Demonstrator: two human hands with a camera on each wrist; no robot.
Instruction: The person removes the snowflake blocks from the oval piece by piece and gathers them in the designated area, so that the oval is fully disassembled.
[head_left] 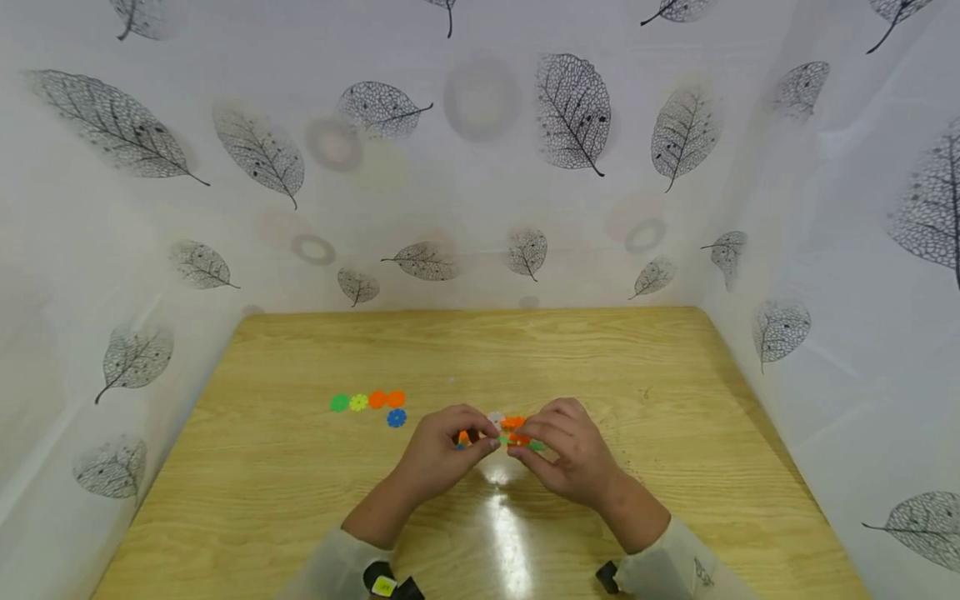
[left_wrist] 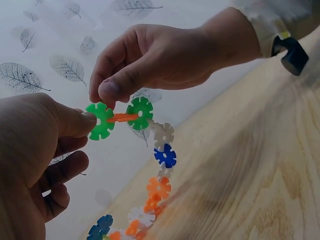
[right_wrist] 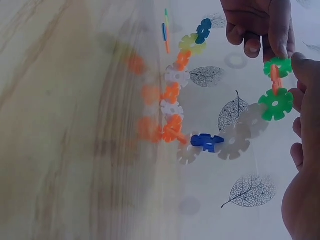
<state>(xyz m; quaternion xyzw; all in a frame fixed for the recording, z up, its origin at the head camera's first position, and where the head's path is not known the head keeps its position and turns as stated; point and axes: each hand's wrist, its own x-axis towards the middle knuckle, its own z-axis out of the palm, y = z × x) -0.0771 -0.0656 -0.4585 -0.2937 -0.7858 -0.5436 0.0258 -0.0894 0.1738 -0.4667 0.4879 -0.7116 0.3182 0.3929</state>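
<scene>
A chain of notched plastic flower discs hangs from both hands; a green disc (left_wrist: 100,121) is at its upper end. My left hand (head_left: 450,446) pinches that disc at its edge between thumb and finger. The thumb and fingertips of my right hand (head_left: 570,450) pinch the same disc from the other side. An orange disc (left_wrist: 121,117), seen edge-on, links it to a second green disc (right_wrist: 276,104). Below follow white discs, a blue disc (left_wrist: 165,156), then orange and white discs, with a yellow disc (right_wrist: 192,44) and a dark blue disc (right_wrist: 203,31) at the far end.
On the wooden table (head_left: 300,475), left of the hands, several loose discs lie in a group: a green one (head_left: 341,403), a yellow one (head_left: 359,402), orange ones (head_left: 377,400) and a blue one (head_left: 397,417). A leaf-printed white curtain (head_left: 480,192) surrounds the table's back and sides.
</scene>
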